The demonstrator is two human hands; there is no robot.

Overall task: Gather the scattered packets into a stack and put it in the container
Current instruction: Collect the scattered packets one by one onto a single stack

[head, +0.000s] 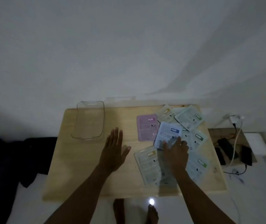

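Observation:
Several flat packets lie scattered on the right half of a light wooden table (84, 172). Among them are a pink packet (146, 127), a blue packet (168, 134), a pale yellow-labelled packet (146, 164) and green-labelled packets (189, 118). A clear plastic container (88, 121) stands empty at the table's far left. My right hand (176, 153) rests on the packets, its fingertips touching the near edge of the blue packet; a firm grip cannot be made out. My left hand (114, 150) hovers flat over bare wood, fingers spread, holding nothing.
A lower surface to the right holds dark devices (226, 148), a white charger (234, 119) and cables. Dark cloth (32, 157) lies left of the table. My bare feet (151, 214) show below the table's near edge. A white wall stands behind.

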